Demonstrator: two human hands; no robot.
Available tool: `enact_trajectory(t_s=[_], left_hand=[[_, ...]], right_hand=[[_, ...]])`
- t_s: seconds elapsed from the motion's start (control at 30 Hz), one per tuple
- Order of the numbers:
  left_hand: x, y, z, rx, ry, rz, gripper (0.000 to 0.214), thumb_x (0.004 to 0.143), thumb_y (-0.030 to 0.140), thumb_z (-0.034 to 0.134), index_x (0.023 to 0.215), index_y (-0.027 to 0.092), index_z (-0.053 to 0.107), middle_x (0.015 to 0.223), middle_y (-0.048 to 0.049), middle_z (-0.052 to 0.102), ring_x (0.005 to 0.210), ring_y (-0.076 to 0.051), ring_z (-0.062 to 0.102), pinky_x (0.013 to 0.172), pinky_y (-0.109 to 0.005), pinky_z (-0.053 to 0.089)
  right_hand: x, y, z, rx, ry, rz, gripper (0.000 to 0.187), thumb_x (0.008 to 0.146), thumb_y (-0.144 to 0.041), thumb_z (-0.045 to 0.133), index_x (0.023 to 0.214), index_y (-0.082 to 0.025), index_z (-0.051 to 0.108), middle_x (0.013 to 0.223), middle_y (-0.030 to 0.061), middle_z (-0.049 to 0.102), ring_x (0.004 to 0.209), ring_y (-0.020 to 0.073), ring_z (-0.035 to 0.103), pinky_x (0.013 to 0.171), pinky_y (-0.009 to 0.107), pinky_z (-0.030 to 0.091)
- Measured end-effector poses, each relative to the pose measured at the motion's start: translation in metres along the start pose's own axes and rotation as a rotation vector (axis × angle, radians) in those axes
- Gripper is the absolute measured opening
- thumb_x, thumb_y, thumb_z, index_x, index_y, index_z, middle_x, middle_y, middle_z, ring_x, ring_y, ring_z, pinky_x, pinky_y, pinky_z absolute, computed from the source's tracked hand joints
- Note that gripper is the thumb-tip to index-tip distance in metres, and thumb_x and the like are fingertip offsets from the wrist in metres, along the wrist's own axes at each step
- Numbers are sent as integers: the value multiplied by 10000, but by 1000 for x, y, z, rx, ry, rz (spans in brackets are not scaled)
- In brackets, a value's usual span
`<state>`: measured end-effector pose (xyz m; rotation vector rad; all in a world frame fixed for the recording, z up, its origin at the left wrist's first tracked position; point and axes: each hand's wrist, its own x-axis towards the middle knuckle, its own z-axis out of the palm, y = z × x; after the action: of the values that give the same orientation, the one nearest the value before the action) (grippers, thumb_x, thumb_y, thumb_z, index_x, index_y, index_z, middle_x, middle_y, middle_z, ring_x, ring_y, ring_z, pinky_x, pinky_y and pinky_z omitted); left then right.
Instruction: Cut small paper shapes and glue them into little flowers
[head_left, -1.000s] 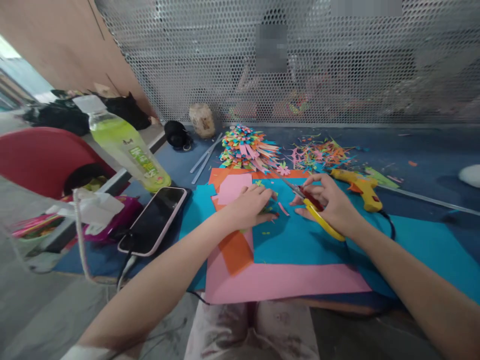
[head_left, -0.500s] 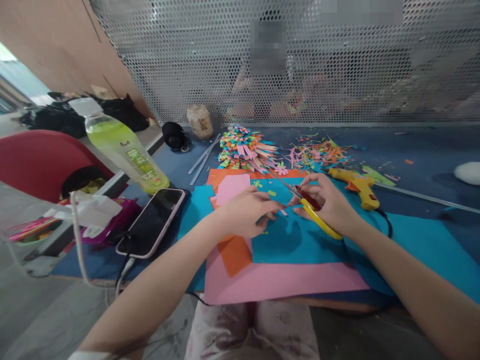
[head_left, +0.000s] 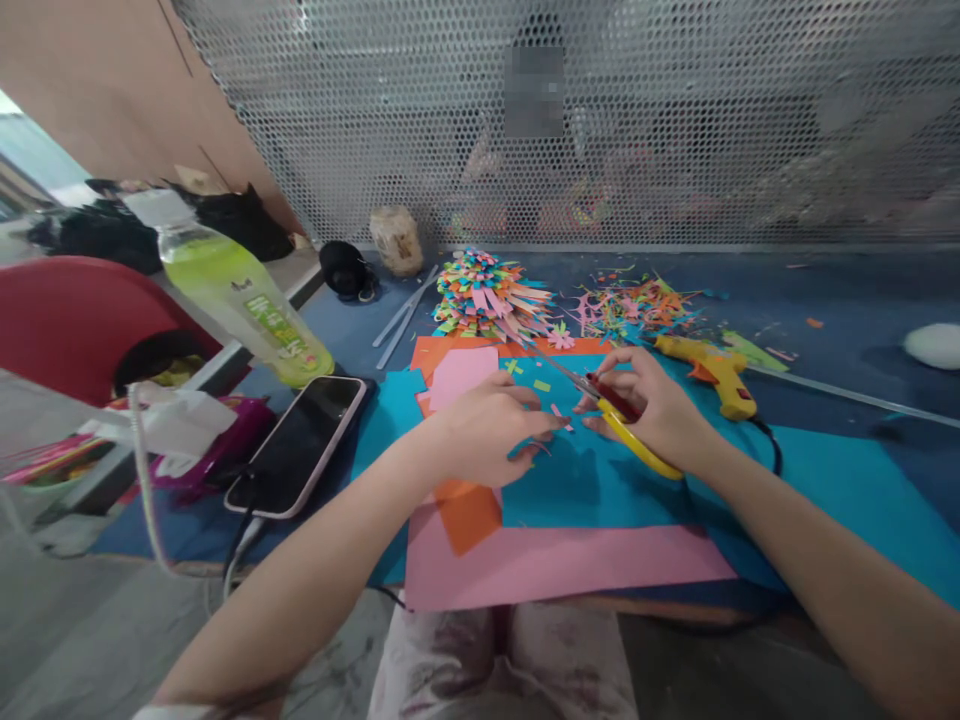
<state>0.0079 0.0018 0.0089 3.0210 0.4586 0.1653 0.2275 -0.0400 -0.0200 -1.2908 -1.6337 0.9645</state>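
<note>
My right hand (head_left: 643, 398) is closed around scissors (head_left: 626, 432) with yellow and red handles, their blades pointing up and left. My left hand (head_left: 491, 430) hovers low over a blue paper sheet (head_left: 585, 500), index finger stretched out and thumb apart from it. A short pink paper strip (head_left: 561, 415) lies by the index fingertip. Another thin pink strip (head_left: 541, 447) shows close to the thumb; whether it touches the hand I cannot tell. Small green paper bits (head_left: 541, 386) lie on the sheet. Pink paper (head_left: 570, 565) and an orange piece (head_left: 466, 518) lie around it.
Behind stand a fringed paper cone (head_left: 491, 295) and a heap of scraps (head_left: 637, 308). A yellow glue gun (head_left: 720, 380) lies right. At left are a phone (head_left: 300, 450), a drink bottle (head_left: 240, 300), glue sticks (head_left: 405, 318) and a jar (head_left: 396, 242). A perforated metal panel (head_left: 675, 180) closes off the back.
My left thumb and index finger have parted slightly, and the small pink strip now shows on the blue sheet by the fingertip. My right hand with the scissors has barely moved.
</note>
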Motion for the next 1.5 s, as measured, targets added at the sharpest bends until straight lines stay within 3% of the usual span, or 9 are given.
enact_trajectory(t_s=[0.13, 0.37, 0.53, 0.67, 0.97, 1.23, 1.5], left_hand=[[1, -3, 0, 45, 7, -20, 350, 790, 241, 468, 1123, 209, 572, 898, -76, 664, 899, -223, 597, 775, -365, 391], [6, -9, 11, 71, 54, -62, 181, 733, 170, 463, 861, 164, 590, 845, -84, 643, 812, -239, 599, 726, -372, 415], [8, -5, 18, -70, 79, -38, 352, 675, 115, 477, 1025, 107, 515, 1028, -127, 647, 930, -242, 590, 800, -362, 435], [9, -4, 20, -95, 45, -44, 383, 690, 131, 470, 1070, 91, 502, 1050, -141, 640, 948, -244, 594, 818, -367, 437], [8, -2, 17, 27, 35, -50, 309, 727, 187, 483, 1018, 123, 568, 984, -142, 601, 878, -254, 569, 781, -385, 437], [5, -3, 19, -57, 61, 14, 315, 741, 225, 499, 1040, 166, 579, 974, -94, 628, 960, -234, 561, 875, -375, 410], [5, -7, 13, -122, 98, 10, 256, 735, 201, 486, 968, 176, 587, 964, -62, 655, 917, -210, 585, 827, -342, 434]], right_hand=[[-2, -1, 1, -15, -51, -9, 458, 640, -208, 719, 942, -289, 384, 1003, 25, 660, 901, 243, 661, 774, 390, 554], [-3, -5, 5, -96, -106, -36, 452, 672, -217, 682, 1019, -274, 398, 996, 51, 662, 929, 243, 654, 867, 441, 515], [-2, -4, 3, -101, -87, -35, 461, 676, -222, 675, 1040, -272, 396, 1002, 56, 649, 960, 239, 642, 895, 436, 502], [-2, -1, 2, -119, -89, -39, 494, 664, -208, 681, 1059, -283, 393, 1012, 53, 648, 1016, 255, 617, 904, 454, 492], [-1, 1, 2, -148, -167, -61, 512, 680, -193, 641, 1114, -274, 381, 965, 38, 656, 999, 232, 624, 898, 424, 492], [-4, 0, 3, -170, -183, -68, 591, 680, -195, 637, 1194, -272, 355, 981, 52, 648, 1009, 232, 617, 898, 424, 489], [0, 4, 0, -173, -86, -78, 597, 645, -212, 680, 1164, -291, 395, 1016, 37, 659, 1046, 251, 599, 932, 440, 466]])
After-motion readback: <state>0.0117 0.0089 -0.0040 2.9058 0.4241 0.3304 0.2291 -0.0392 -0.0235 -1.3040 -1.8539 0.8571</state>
